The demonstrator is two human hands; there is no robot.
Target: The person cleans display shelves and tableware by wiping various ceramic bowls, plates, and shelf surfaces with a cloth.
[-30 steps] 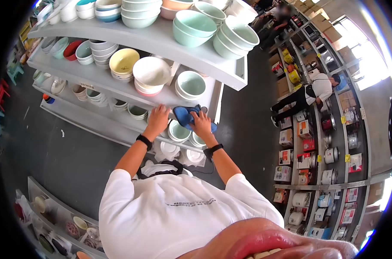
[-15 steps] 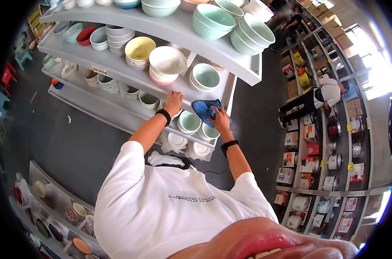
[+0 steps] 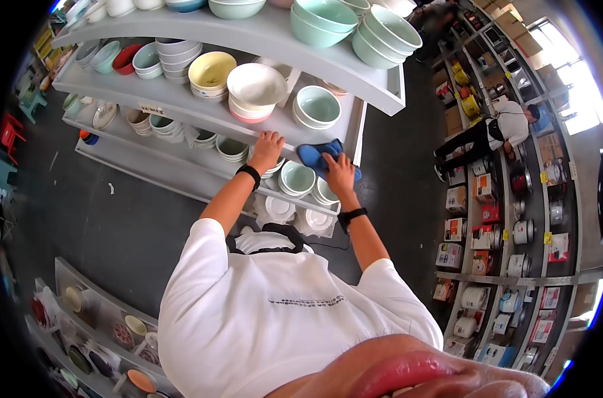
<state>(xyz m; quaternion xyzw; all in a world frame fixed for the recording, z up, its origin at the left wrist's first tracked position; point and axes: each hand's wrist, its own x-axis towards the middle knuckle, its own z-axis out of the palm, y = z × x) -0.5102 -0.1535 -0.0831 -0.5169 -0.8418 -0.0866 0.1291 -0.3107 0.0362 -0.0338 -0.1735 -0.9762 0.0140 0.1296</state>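
My right hand [image 3: 340, 174] grips a folded blue cloth [image 3: 312, 154] and presses it against the front lip near the right end of the middle shelf [image 3: 175, 109]. The fingers of my left hand [image 3: 268, 149] are hooked over that same lip, a little to the left of the cloth. Just behind the cloth stand nested pale green bowls [image 3: 318, 106]. A stack of white bowls [image 3: 255, 85] with a pink one at the bottom sits behind my left hand. Farther left is a yellow bowl [image 3: 212, 71] on top of other bowls.
Stacked mint bowls [image 3: 385, 40] stand on the upper shelf, which juts out at the right. More green bowls [image 3: 296, 178] sit on the lower shelf beneath my hands. Another person [image 3: 494, 136] stands by a long rack of boxed goods [image 3: 484, 189]. Behind me is a dish rack [image 3: 102, 318].
The cloth and my right hand have shifted slightly along the shelf lip, and the cloth's folds look different. My left hand stays on the lip. The whole view has tilted a little.
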